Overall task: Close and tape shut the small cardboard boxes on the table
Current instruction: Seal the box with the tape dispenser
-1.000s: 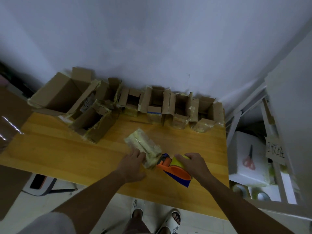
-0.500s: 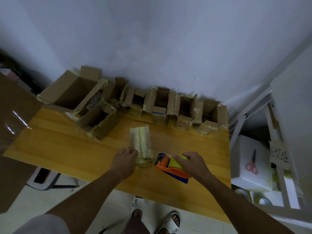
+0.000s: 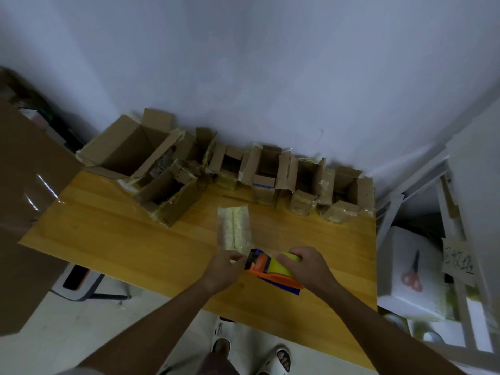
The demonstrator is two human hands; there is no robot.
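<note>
We saw a yellow wooden table [image 3: 108, 234] against a pale wall [image 3: 243, 77]; on it, right hand [image 3: 305, 269] gripped an orange-and-yellow tape dispenser [image 3: 273, 269], left hand [image 3: 224, 266] pinched at its nose.

A table [image 3: 113, 234] of warm yellow-orange wood is shown, its smooth top marked by lengthwise plank lines and a soft satin sheen. A small closed box [image 3: 234, 228] is wrapped in pale, crinkled tape with a dull gloss. Matt brown cardboard is seen in the open boxes [image 3: 270, 174] along the wall, their edges trimmed with yellowish, wrinkled tape. A tape dispenser [image 3: 273, 269] of smooth orange and blue plastic is fitted with a yellow roll. A large brown panel [image 3: 29, 190] at the left carries a shiny streak of reflected light. Scissors [image 3: 411, 274] with red handles are seen on a matt white foam-like block [image 3: 400, 299].
</note>
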